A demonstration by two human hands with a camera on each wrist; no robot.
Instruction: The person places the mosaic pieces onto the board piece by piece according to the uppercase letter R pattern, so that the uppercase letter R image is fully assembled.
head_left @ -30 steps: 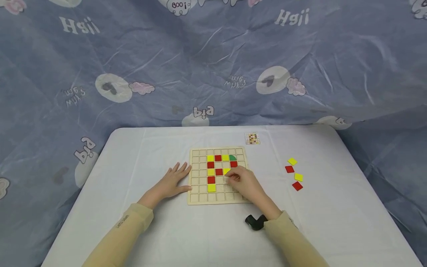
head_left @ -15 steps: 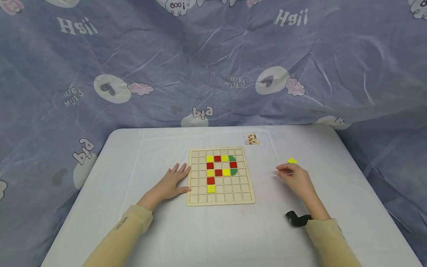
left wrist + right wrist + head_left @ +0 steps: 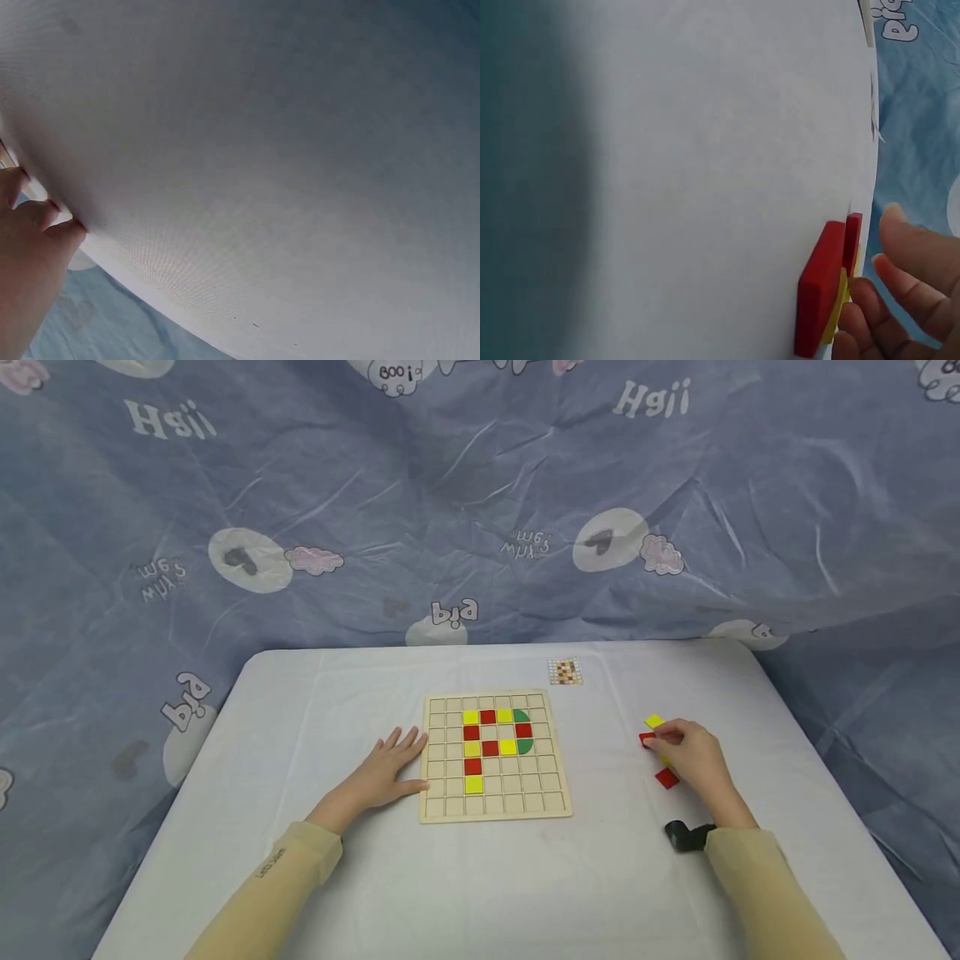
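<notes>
My left hand (image 3: 382, 770) lies flat at the left edge of a wooden grid board (image 3: 517, 806), its fingertips touching that edge. Red, yellow and green tiles sit in the board's cells, among them a red tile (image 3: 472, 767) and a green rounded tile (image 3: 525, 747). Over on the right, my right hand (image 3: 693, 764) hovers at a small group of loose tiles. Its fingertips are by a red tile (image 3: 646, 740) and partly cover a yellow one. In the right wrist view, thumb and fingers stand apart above the tiles, and a nearer red tile (image 3: 821, 289) lies beside them.
A small printed pattern card (image 3: 566, 672) lies behind the board. Another yellow tile (image 3: 654, 721) and a red tile (image 3: 667, 778) flank the right hand. A black device (image 3: 686, 837) is at the right wrist. A white cloth (image 3: 360, 893) covers the table.
The right hand has left the board and moved right to the loose tiles. A second green tile, hidden by the hand before, shows on the board. The left hand stays put.
</notes>
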